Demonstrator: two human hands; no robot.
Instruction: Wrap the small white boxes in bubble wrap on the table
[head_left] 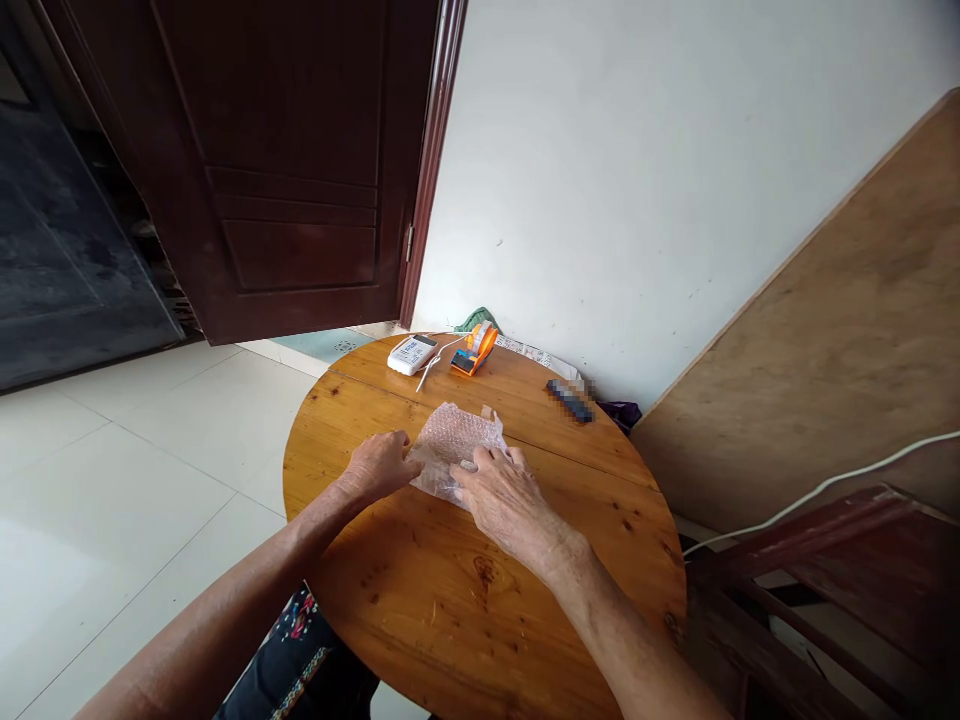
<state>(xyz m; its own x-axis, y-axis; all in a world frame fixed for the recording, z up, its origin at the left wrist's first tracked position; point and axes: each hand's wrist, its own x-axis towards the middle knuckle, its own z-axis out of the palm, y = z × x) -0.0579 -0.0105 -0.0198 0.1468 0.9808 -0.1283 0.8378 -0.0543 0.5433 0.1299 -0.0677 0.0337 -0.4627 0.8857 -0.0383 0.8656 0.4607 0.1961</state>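
A piece of clear bubble wrap [459, 428] lies folded on the round wooden table [420, 600], with a smoother, shiny strip along its near side. At its left edge is my left hand [377, 466], fingers curled in and thumb against the plastic, pinching that edge. My right hand [504, 500] rests over the near right part of the wrap, fingers apart and the tips touching it. What lies under the right palm is hidden. Whether something is inside the wrap I cannot make out.
Toward the table's back stand a white box-like device [412, 354] with a white cable [435, 365] beside it and an orange tape dispenser [474, 350]. A dark, blurred-out object [570, 400] lies at the back right. A wall [637, 180] and wooden board [832, 330] stand behind.
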